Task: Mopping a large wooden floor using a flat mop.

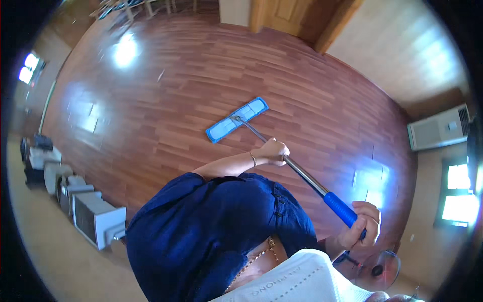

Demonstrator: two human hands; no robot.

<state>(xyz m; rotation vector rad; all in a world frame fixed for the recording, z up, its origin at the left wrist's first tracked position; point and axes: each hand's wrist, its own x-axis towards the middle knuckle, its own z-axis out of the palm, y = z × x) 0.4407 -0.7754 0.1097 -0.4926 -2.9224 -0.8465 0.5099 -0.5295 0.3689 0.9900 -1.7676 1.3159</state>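
Note:
A flat mop with a wide blue and pale-blue head lies on the wooden floor ahead of me, set at a slant. From its middle a metal pole runs back toward my right side and ends in a blue grip. My left hand is wrapped round the pole partway down, a bracelet on its wrist. Higher up, my right hand is closed round the end of the blue grip.
Brown floorboards stretch to the walls. White box-shaped appliances line the left wall. A fan stands at the lower right. An air conditioner stands along the right wall. A wooden door and furniture legs are at the far side.

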